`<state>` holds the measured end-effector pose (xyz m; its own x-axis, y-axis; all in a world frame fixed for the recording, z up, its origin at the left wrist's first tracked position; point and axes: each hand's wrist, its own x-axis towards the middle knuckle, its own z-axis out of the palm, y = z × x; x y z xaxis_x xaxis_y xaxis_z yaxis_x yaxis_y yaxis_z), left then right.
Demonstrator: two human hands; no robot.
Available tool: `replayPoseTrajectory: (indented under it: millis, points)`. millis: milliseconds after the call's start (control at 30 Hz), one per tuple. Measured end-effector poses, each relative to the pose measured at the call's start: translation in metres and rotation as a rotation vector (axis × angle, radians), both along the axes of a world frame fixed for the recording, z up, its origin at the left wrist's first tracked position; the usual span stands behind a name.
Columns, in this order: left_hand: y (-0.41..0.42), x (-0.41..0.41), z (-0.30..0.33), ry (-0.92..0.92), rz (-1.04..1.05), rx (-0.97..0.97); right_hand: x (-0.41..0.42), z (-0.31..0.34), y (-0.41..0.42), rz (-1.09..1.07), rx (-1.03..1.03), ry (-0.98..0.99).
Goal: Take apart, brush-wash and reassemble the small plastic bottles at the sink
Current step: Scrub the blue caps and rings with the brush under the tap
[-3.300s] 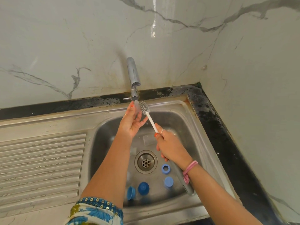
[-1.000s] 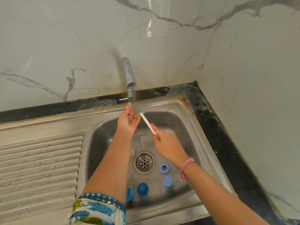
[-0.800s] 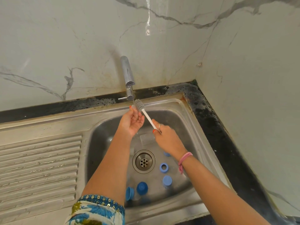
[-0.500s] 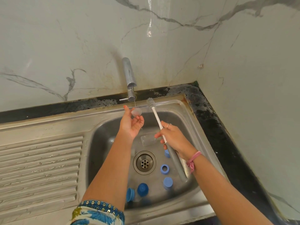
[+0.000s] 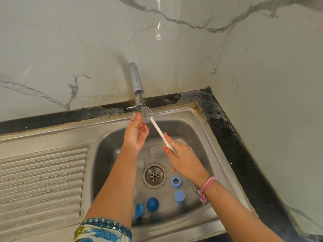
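My left hand (image 5: pixel 136 133) is raised under the tap (image 5: pixel 137 84) and pinches a small clear plastic piece (image 5: pixel 134 114) at its fingertips. My right hand (image 5: pixel 185 161) grips the white handle of a bottle brush, whose grey bristle head (image 5: pixel 147 114) sits right beside that piece, just below the spout. On the basin floor lie a blue ring (image 5: pixel 176 181), a light blue cap (image 5: pixel 180 196), a dark blue cap (image 5: pixel 152 204) and a blue cap on its side (image 5: pixel 139 209). A clear bottle (image 5: pixel 156 151) lies faintly visible behind the drain.
The steel sink (image 5: pixel 218 145) has a round drain (image 5: pixel 154 175) in its middle and a ribbed drainboard (image 5: pixel 42 180) to the left. A stained black counter strip (image 5: pixel 232 137) runs behind and to the right, against marble walls.
Half a second ago the brush head stood apart, up and to the right of my left hand. Now it is back against the clear piece under the spout, and my right hand is lower.
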<state>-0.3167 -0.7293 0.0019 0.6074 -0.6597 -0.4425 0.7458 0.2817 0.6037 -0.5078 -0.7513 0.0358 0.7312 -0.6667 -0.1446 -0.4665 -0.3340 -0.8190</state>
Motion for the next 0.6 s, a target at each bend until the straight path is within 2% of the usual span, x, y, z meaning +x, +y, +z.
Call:
replayPoseTrajectory:
  millis: [100, 167, 333, 433, 533, 600]
  points:
    - [-0.003, 0.001, -0.002, -0.042, -0.015, 0.044, 0.002, -0.002, 0.012, 0.041, -0.123, 0.076]
    - [-0.007, -0.002, -0.006, -0.141, -0.035, 0.09, 0.008, 0.0, 0.012, 0.043, -0.176, 0.12]
    - [-0.006, -0.005, -0.008, -0.324, 0.004, 0.158, 0.019, 0.009, -0.004, 0.015, -0.128, 0.102]
    - [-0.005, 0.001, -0.006, -0.368, 0.054, 0.203, 0.022, 0.009, 0.001, 0.036, -0.144, 0.115]
    - [-0.009, 0.003, -0.005, -0.341, 0.159, 0.239, 0.022, 0.003, 0.02, 0.1, -0.246, 0.18]
    - [-0.012, 0.001, -0.009, -0.373, 0.155, 0.27, 0.023, 0.001, 0.021, 0.091, -0.273, 0.214]
